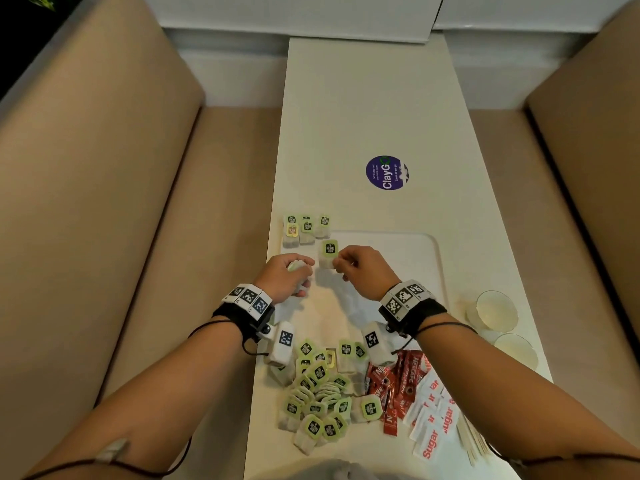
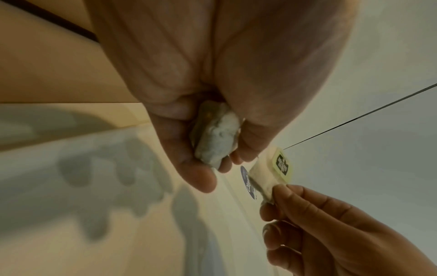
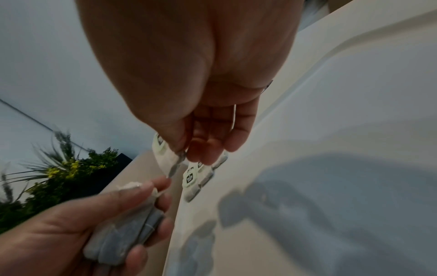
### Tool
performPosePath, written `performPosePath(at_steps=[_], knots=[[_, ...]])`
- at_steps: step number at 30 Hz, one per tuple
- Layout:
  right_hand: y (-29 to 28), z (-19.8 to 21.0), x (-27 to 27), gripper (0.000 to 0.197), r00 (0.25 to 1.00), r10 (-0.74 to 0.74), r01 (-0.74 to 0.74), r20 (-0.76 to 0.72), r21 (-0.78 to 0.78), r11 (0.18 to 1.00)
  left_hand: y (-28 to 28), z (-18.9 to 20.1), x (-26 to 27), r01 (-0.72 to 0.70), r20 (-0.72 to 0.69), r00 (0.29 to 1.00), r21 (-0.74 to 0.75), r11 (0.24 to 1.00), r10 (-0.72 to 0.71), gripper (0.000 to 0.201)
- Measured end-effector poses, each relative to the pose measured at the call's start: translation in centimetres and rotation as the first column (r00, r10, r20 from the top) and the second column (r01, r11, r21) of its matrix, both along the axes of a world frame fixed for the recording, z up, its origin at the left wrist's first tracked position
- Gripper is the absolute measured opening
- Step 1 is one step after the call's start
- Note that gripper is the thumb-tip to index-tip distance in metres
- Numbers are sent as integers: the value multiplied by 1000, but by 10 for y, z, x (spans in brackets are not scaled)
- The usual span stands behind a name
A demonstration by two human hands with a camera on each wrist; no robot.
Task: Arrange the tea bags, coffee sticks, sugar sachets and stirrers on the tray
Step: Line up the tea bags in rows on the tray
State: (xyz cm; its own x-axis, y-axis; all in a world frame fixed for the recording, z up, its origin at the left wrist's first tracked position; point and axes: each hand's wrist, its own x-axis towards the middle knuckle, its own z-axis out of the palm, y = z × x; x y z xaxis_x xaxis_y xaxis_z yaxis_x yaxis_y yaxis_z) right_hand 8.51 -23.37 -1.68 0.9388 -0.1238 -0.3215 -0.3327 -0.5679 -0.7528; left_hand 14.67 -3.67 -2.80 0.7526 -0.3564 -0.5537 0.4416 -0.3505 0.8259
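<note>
A white tray [image 1: 420,258] lies on the white table. Several tea bags [image 1: 306,228] with green tags sit in a row at its far left corner. My right hand [image 1: 353,268] pinches one tea bag [image 1: 328,254] by its near edge, just above the tray; the same tea bag [image 2: 272,175] shows in the left wrist view. My left hand [image 1: 289,275] grips a small stack of tea bags [image 2: 216,138] beside the tray's left edge. A heap of tea bags [image 1: 318,389], red coffee sticks [image 1: 394,386], sugar sachets [image 1: 433,414] and wooden stirrers [image 1: 472,441] lies near me.
Two clear glass cups [image 1: 491,310] stand at the table's right edge. A round purple sticker [image 1: 387,172] is on the table beyond the tray. Beige bench seats [image 1: 104,202] flank the narrow table on both sides.
</note>
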Motion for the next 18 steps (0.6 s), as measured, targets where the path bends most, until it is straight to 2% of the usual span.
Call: performPosePath(at_steps=[5, 8, 14, 18], knots=[[-5, -17, 36, 20, 989, -143, 143, -44, -5, 990, 0, -11, 28, -54, -117, 992, -8, 998, 53, 22], [-5, -30, 53, 25, 979, -185, 183, -90, -31, 983, -3, -16, 42, -93, -176, 980, -21, 995, 88, 17], [-2, -48, 76, 20, 961, -196, 186, -193, -70, 980, -7, -26, 60, -123, -163, 979, 18, 992, 124, 18], [1, -55, 85, 22, 960, -197, 184, -199, -85, 979, -8, -32, 68, -115, -139, 983, 41, 992, 120, 19]])
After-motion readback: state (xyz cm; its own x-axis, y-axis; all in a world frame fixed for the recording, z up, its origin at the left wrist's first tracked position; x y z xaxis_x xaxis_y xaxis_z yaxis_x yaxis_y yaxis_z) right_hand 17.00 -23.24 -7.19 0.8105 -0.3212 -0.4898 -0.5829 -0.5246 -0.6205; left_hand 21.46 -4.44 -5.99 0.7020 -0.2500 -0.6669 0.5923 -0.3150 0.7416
